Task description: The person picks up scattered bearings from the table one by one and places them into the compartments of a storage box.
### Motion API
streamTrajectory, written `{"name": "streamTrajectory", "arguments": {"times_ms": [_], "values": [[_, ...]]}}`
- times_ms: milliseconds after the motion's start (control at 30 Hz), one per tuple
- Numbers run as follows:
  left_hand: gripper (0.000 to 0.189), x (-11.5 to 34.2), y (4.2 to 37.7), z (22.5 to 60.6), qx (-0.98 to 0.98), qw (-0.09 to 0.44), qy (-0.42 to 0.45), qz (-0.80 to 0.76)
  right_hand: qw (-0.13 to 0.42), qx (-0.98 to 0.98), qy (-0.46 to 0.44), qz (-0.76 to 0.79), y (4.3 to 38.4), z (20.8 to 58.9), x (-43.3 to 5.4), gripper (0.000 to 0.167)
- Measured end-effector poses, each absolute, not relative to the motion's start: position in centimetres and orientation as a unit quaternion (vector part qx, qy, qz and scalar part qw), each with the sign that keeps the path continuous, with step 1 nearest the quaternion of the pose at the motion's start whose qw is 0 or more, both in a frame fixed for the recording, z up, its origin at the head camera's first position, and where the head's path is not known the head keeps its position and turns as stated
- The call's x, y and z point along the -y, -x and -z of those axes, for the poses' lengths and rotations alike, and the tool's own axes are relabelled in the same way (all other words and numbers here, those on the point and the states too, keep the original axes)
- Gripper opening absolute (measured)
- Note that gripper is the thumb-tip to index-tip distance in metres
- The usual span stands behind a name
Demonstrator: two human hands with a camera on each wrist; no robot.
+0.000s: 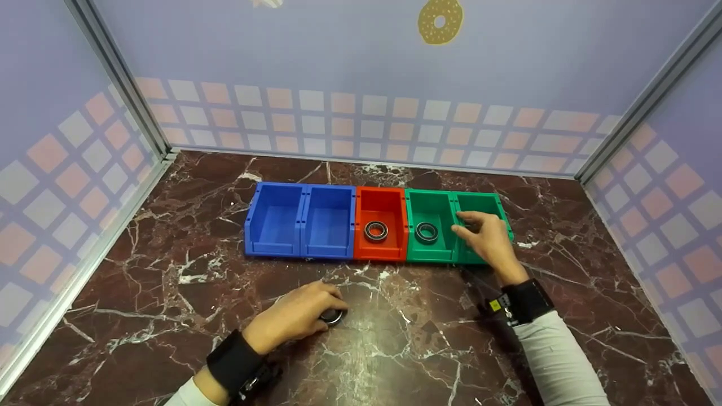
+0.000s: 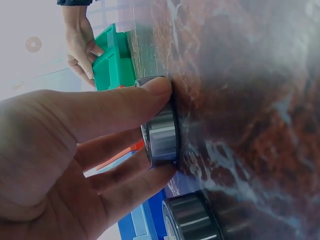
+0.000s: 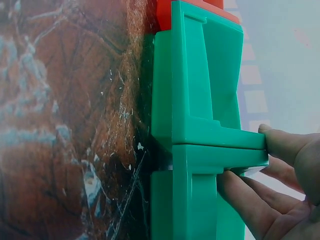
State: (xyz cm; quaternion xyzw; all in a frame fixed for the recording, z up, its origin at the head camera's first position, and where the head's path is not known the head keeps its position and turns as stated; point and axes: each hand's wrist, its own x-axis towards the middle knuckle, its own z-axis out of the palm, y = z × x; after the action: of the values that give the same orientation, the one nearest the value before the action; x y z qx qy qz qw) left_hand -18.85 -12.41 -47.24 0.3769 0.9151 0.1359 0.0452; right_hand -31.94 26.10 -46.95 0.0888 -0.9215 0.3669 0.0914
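Observation:
My left hand (image 1: 302,311) grips a ball bearing (image 2: 162,132) between thumb and fingers, low over the marble-patterned table. In the left wrist view a second bearing (image 2: 191,217) sits on the table beside those fingers; my hand hides it in the head view. My right hand (image 1: 486,235) is at the two green bins on the right. Its thumb and fingers straddle and pinch the adjoining walls (image 3: 222,145) of these bins. One bearing (image 1: 426,233) lies in the left green bin (image 1: 431,255), and another bearing (image 1: 375,231) lies in the red bin (image 1: 381,255).
Two blue bins (image 1: 274,249) continue the row to the left of the red one. Marble-patterned table (image 1: 395,361) extends in front of the row. Printed panels (image 1: 361,56) enclose the table at the back and on both sides.

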Motion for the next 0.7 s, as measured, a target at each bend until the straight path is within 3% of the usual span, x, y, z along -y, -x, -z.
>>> {"name": "streamTrajectory", "arguments": {"times_ms": [700], "values": [[0.051, 12.71, 18.99, 46.95, -0.911, 0.066, -0.381, -0.143, 0.091, 0.923, -0.091, -0.363, 31.85, 46.94, -26.13, 0.04]]}}
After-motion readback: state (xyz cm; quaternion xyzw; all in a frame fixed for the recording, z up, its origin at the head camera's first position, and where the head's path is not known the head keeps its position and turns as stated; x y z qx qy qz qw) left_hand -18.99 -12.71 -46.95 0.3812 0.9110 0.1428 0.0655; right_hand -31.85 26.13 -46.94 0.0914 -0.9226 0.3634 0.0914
